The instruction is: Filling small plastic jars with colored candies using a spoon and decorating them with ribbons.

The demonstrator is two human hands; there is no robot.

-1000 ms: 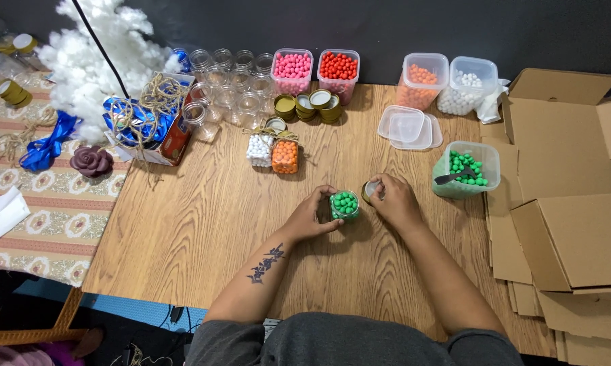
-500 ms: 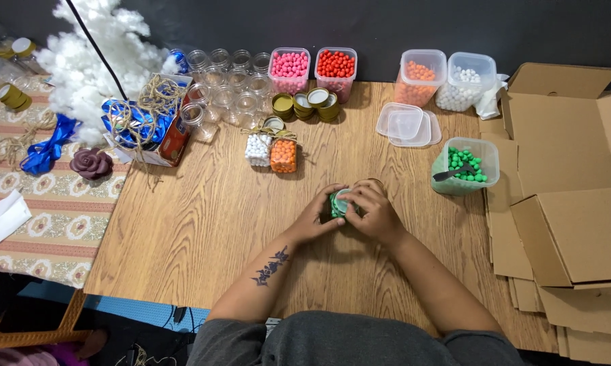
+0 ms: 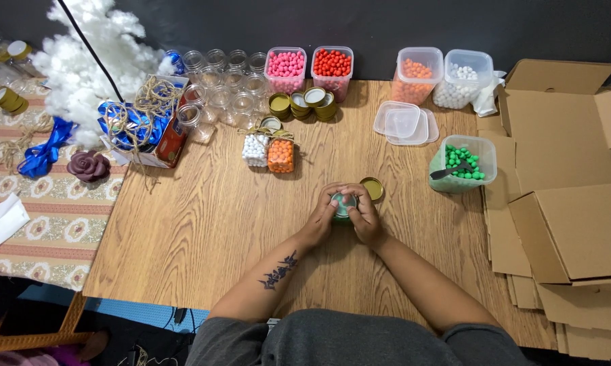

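Observation:
A small clear jar of green balls [image 3: 344,205] stands on the wooden table [image 3: 204,224], and both my hands wrap around it. My left hand [image 3: 321,220] grips its left side and my right hand [image 3: 365,215] covers its right side, fingers over the top. A gold lid [image 3: 371,188] lies flat on the table just beyond my right hand, touching nothing. A tub of green balls [image 3: 462,163] with a dark scoop in it sits to the right.
Two filled jars, white [image 3: 255,149] and orange [image 3: 280,155], stand ahead. Behind them are empty jars [image 3: 227,85], gold lids [image 3: 304,103], tubs of pink [image 3: 286,68], red [image 3: 332,66], orange [image 3: 416,74] and white balls [image 3: 462,78]. Flat cardboard boxes [image 3: 563,203] fill the right.
My right hand has come from the gold lid onto the jar, so both hands now close around it. The lid lies on the table beside them.

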